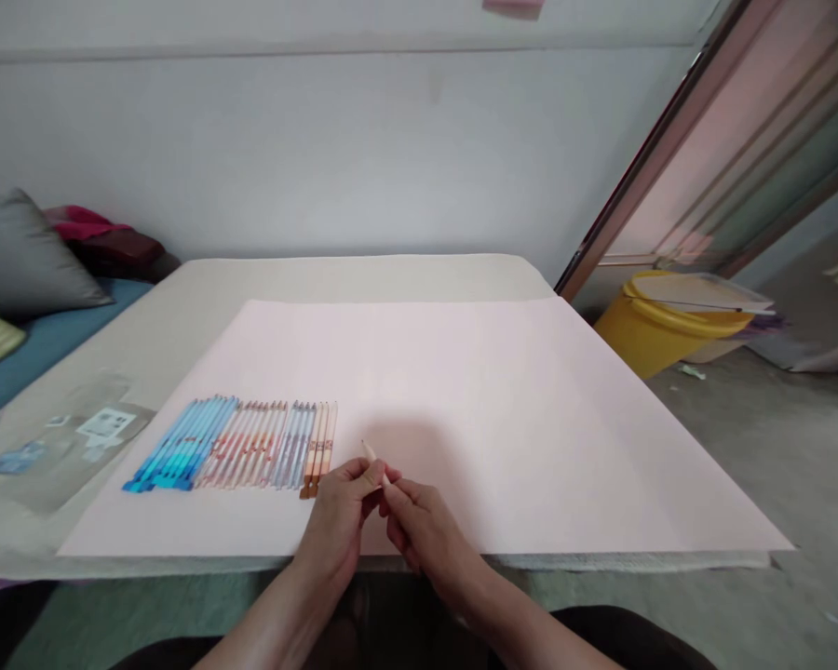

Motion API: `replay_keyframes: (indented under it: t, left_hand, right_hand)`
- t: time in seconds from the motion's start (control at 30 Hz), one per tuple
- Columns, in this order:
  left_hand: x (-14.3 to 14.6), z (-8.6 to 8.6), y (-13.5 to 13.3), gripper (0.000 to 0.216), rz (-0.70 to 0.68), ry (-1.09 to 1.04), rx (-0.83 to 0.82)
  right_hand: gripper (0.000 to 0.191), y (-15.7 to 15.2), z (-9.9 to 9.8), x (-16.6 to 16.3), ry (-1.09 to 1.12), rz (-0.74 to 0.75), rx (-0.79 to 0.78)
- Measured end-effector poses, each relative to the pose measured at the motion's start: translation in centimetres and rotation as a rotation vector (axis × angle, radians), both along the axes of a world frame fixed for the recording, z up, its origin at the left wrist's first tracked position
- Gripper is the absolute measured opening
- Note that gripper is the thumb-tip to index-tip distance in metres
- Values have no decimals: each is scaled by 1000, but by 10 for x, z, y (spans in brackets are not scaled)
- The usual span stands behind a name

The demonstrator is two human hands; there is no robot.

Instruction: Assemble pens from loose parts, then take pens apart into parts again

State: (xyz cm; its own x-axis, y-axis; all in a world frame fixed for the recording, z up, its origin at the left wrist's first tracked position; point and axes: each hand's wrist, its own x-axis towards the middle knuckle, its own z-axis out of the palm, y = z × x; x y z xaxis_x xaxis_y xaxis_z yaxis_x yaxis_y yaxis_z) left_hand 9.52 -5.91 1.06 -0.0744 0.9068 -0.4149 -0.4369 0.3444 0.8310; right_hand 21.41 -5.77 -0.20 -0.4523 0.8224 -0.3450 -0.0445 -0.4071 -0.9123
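Observation:
My left hand (353,493) and my right hand (419,516) meet near the front edge of the pink sheet (503,419). Both are closed on one slim, pale pen (369,450), its pointed tip angled up and away from me. My fingers cover most of its lower part. To the left lies a neat row of pens sorted by colour: bright blue pens (188,442) at the far left, then white-and-red pens (248,445), grey-blue pens (297,445) and orange-brown pens (319,448) closest to my left hand.
A clear plastic bag with white labels (104,425) lies on the cream tabletop (363,279), left of the sheet. Further left are a grey cushion (28,256) and a blue seat (70,316). Beyond the table's right side stands a yellow bucket (642,326).

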Motion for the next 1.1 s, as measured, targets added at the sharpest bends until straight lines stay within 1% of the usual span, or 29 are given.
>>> replay_keyframes:
  t: [0.1, 0.17, 0.23, 0.3, 0.43, 0.6, 0.73, 0.8, 0.87, 0.93, 1.0, 1.1]
  left_hand:
    - [-5, 5, 3, 23, -12, -45, 3]
    - [-7, 7, 5, 23, -7, -66, 5]
    - [-9, 7, 7, 23, 6, -71, -4]
    - [-9, 5, 8, 22, 21, -75, -22]
    - [-7, 2, 8, 21, 24, -91, -41]
    - [-6, -1, 9, 20, 18, -122, -26]
    - [-8, -7, 10, 19, 21, -147, -42]
    - [-9, -10, 10, 20, 22, -148, -61]
    - [-10, -11, 10, 21, 34, -143, -78]
    - [-10, -11, 11, 22, 48, -135, -80]
    - [-10, -10, 11, 22, 47, -125, -68]
    - [-9, -7, 12, 23, 11, -115, -57]
  right_hand:
    - [41, 2, 3, 6, 289, 56, -260]
    - [39, 3, 4, 9, 446, 86, -400]
    - [36, 6, 3, 12, 529, 101, -496]
    - [34, 7, 2, 12, 557, 99, -543]
    - [32, 11, 0, 12, 535, 101, -580]
    - [37, 15, 0, 13, 536, 100, -623]
    - [40, 17, -3, 12, 557, 87, -666]
    - [43, 18, -6, 12, 547, 51, -677]
    - [43, 18, -7, 11, 488, -5, -698]
    - [42, 17, -7, 11, 430, -31, -711]
    - [41, 16, -6, 11, 419, -6, -695]
    - [32, 14, -4, 11, 437, 60, -593]
